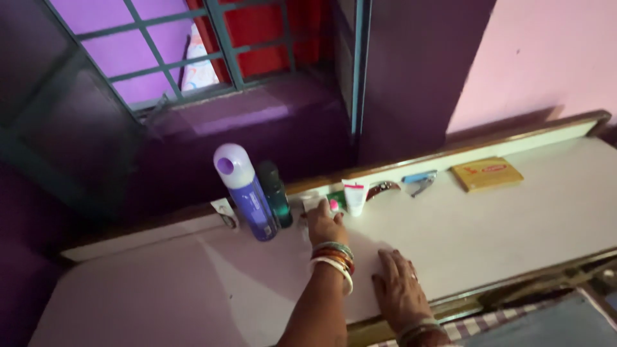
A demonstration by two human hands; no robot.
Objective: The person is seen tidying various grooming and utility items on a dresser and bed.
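My left hand (324, 223), with several bangles on its wrist, reaches to the back of a white tabletop (514, 212). Its fingertips close on a small pink-capped item (333, 205) beside a small white piece (311, 202). A purple spray can with a white cap (247, 193) and a dark green bottle (275, 193) stand just left of that hand. A white tube (355, 196) stands upright on its right. My right hand (398, 289) lies flat, palm down, near the table's front edge and holds nothing.
Along the back ledge lie a dark red curved item (383, 189), a blue nail clipper (419, 182) and a flat yellow box (486, 173). A barred window (193, 45) and purple wall rise behind. A checked cloth (475, 328) shows at the bottom right.
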